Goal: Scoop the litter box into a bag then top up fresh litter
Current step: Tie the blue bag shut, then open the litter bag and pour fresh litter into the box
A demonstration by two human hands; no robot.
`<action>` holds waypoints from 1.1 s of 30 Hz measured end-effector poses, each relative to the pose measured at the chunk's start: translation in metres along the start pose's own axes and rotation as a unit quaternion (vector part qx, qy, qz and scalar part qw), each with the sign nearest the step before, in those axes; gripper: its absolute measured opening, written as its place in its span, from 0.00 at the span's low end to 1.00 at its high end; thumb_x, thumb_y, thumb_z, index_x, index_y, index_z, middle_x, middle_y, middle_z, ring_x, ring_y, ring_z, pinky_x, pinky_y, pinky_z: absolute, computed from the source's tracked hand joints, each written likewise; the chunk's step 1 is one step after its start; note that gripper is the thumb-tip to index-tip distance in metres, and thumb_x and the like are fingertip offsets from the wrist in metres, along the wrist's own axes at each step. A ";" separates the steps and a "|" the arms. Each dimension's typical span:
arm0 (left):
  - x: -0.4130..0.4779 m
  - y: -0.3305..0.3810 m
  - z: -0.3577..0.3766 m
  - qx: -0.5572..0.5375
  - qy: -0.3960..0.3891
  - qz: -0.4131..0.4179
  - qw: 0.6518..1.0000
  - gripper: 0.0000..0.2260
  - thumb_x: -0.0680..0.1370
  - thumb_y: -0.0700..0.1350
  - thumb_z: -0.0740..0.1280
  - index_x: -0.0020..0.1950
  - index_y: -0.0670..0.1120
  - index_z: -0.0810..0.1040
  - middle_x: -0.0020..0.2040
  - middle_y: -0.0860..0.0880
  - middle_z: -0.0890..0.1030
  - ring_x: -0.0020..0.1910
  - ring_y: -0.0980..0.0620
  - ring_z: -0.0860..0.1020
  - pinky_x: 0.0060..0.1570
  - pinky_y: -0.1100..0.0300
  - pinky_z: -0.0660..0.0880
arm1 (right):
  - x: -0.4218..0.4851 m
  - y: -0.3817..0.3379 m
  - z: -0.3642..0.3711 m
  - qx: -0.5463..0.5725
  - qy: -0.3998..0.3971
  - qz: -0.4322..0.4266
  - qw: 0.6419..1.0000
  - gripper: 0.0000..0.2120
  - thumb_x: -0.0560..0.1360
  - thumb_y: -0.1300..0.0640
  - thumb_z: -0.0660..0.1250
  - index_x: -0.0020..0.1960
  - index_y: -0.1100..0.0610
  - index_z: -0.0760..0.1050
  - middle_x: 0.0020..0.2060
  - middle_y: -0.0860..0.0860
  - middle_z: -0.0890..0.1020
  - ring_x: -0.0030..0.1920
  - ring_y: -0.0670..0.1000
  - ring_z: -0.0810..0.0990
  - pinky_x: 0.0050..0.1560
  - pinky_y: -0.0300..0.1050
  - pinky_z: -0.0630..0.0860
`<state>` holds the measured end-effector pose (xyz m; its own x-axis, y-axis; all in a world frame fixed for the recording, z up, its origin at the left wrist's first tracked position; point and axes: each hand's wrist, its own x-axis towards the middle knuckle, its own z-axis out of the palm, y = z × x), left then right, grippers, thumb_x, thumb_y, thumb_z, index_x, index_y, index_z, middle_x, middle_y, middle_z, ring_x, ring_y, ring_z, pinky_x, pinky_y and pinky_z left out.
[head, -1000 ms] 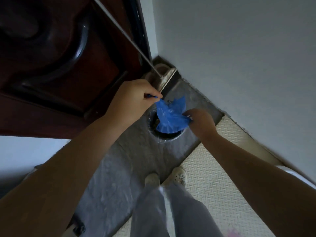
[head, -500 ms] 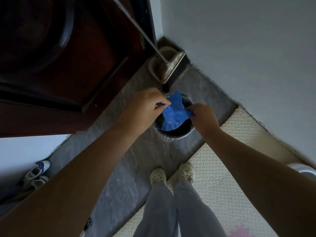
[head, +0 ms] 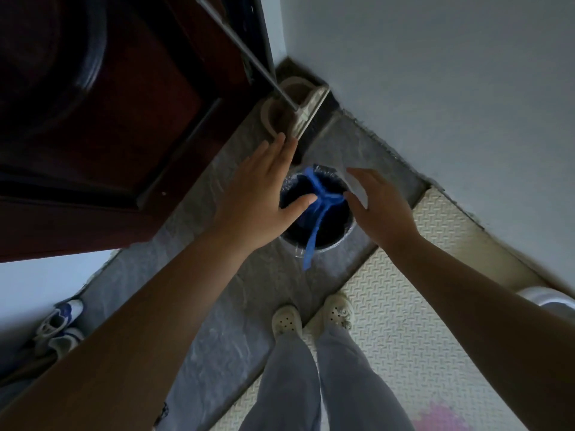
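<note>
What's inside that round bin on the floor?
A blue bag, tied in a knot, with one tail hanging over the rim of the bin. Below it the bin is dark, and whatever is in the bag is covered.

This looks like the spot just inside the front door of a home. A big dark wooden door [head: 109,119] stands by a plain white wall [head: 435,73]. A pair of shoes [head: 59,325] sits on the floor beside the wall. A broom [head: 311,112] and a dustpan [head: 280,110] lean in the corner. Near them is a small round bin [head: 337,241] with a tied blue bag [head: 323,197] at its mouth. The floor is grey stone [head: 217,321] next to a soft bumpy mat [head: 404,306], and the person wears house slippers [head: 286,320].
</note>
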<state>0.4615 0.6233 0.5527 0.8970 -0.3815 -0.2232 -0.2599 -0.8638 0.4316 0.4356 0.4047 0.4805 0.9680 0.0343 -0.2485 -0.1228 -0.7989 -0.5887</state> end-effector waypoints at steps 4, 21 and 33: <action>-0.010 0.008 -0.006 0.039 -0.019 -0.002 0.999 0.37 0.77 0.65 0.54 0.79 0.48 0.47 0.79 0.48 0.48 0.78 0.48 0.46 0.74 0.46 0.54 | -0.015 -0.004 -0.020 -0.014 0.013 0.017 1.000 0.20 0.79 0.49 0.61 0.70 0.51 0.68 0.66 0.48 0.73 0.63 0.51 0.74 0.57 0.45 0.72; -0.094 0.169 -0.169 0.138 0.044 0.147 0.979 0.33 0.79 0.64 0.50 0.79 0.50 0.45 0.79 0.48 0.48 0.78 0.48 0.46 0.74 0.48 0.47 | -0.175 -0.117 -0.232 -0.069 0.234 -0.008 0.970 0.26 0.78 0.45 0.60 0.72 0.56 0.65 0.70 0.52 0.70 0.70 0.52 0.67 0.68 0.44 0.63; -0.180 0.361 -0.248 0.177 0.070 0.237 0.953 0.32 0.78 0.65 0.44 0.78 0.53 0.42 0.79 0.50 0.44 0.77 0.49 0.43 0.74 0.47 0.44 | -0.363 -0.132 -0.389 -0.154 0.346 0.033 0.925 0.39 0.73 0.34 0.46 0.77 0.57 0.54 0.76 0.52 0.58 0.76 0.52 0.53 0.75 0.46 0.51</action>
<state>0.2954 0.4621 0.9653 0.6809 -0.7304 0.0535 -0.7301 -0.6714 0.1270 0.1852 0.2643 0.9477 0.8823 -0.3272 0.3384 -0.2210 -0.9227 -0.3159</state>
